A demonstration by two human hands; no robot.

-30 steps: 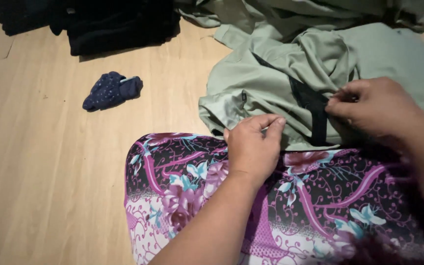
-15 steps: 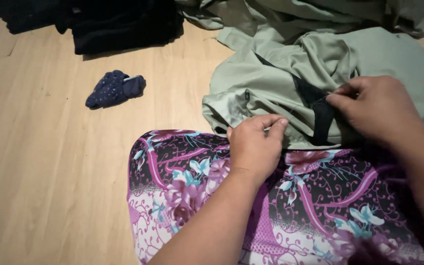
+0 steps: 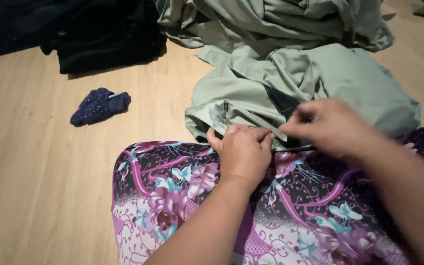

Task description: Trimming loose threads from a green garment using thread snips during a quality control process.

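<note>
My left hand [image 3: 244, 152] and right hand [image 3: 327, 125] both pinch the smooth, crumpled sage-green garment [image 3: 251, 93] on my floral-print lap [image 3: 182, 196].

Not much to report here, honestly: no packages, signs or screens anywhere. The only thing close is a tiny dark tag [image 3: 225, 106], a small upright rectangle sewn onto the sage-green garment [image 3: 349, 78] near its folded lower-left edge, just above the left hand [image 3: 244, 152]. It's way too small to make out anything on it.
</note>
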